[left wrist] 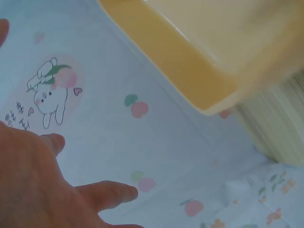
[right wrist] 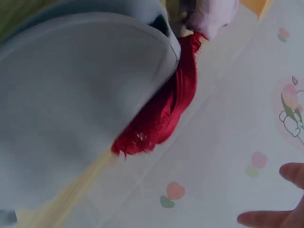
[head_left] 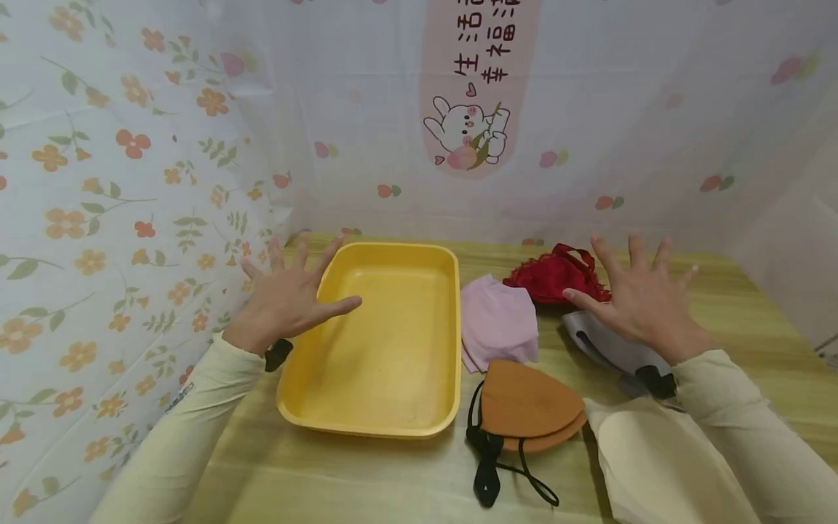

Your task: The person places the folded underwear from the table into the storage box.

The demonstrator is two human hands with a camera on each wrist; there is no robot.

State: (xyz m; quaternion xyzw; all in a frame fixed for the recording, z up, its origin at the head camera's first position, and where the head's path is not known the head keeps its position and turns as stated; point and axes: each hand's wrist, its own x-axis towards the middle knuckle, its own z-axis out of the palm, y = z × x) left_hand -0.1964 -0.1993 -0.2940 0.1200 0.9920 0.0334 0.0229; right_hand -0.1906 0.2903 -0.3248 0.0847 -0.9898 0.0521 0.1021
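My left hand (head_left: 281, 302) hovers with spread fingers over the left edge of a yellow plastic tray (head_left: 376, 429). Fingers also spread, my right hand (head_left: 644, 306) is held above a grey padded garment (head_left: 605, 342) and beside a red lacy garment (head_left: 556, 276) with a satin strap. Neither hand holds anything. Folded pink cloth (head_left: 497, 320) lies against the tray's right side. Nearer the front are an orange-brown pair of stacked cups (head_left: 530, 404) with a black cord (head_left: 486, 466), and a cream padded garment (head_left: 661, 458) partly under my right forearm.
A wood-patterned tabletop (head_left: 327, 480) carries everything. White printed cloth hangs behind it, with a rabbit picture (head_left: 468, 131); a flowered cloth (head_left: 118, 255) closes off the left side. Each wrist wears a dark strap piece (head_left: 278, 355).
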